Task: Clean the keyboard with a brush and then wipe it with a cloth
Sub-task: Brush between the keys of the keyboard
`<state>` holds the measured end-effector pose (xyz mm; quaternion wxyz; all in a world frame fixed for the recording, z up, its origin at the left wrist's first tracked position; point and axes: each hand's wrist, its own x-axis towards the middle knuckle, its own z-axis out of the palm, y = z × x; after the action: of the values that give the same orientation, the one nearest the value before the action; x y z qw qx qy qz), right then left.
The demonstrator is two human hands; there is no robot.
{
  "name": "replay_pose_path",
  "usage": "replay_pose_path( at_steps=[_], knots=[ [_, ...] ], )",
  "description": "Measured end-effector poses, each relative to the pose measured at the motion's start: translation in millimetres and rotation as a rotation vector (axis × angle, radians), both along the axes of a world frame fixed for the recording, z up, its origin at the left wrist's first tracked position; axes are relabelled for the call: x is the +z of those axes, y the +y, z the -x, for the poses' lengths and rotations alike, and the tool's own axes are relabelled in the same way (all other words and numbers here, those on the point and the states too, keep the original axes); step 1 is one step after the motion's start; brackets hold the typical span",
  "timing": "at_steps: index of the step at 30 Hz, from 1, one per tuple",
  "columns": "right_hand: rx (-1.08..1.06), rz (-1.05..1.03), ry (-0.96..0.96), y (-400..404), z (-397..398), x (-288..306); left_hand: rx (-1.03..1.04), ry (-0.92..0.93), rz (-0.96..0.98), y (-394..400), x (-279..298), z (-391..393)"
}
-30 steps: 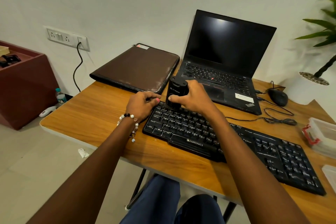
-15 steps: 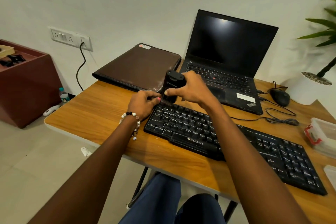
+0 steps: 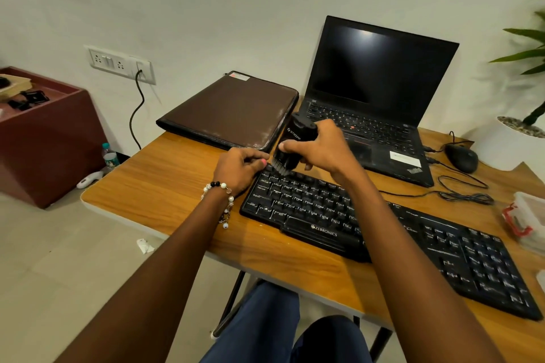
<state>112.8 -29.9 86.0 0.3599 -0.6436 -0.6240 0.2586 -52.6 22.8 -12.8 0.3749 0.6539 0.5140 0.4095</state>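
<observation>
Keyboard under brush; clear box, contents unclear.

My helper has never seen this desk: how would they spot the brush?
On the wooden desk, find the black keyboard. At its far left corner, the right hand holds a stubby black brush, bristles down, the only handheld tool.

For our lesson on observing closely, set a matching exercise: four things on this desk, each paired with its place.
1 brush
2 mouse
3 brown folder
4 left hand

a right of the laptop
b at the keyboard's far left corner
c left of the laptop
d in the right hand

Pairs: 1-d, 2-a, 3-c, 4-b
</observation>
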Motion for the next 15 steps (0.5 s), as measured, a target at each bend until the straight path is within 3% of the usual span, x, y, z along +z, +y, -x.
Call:
replay_pose_path(
  at_steps=[5,10,15],
  knots=[
    [-0.19,-0.056,0.009,3,32,-24,0.017,0.025,0.007,0,0,0],
    [-0.125,0.096,-0.013,4,30,-10,0.018,0.019,0.003,-1,2,-1],
    [-0.243,-0.058,0.0,9,32,-14,0.03,0.013,0.018,-1,1,-1]
  ],
)
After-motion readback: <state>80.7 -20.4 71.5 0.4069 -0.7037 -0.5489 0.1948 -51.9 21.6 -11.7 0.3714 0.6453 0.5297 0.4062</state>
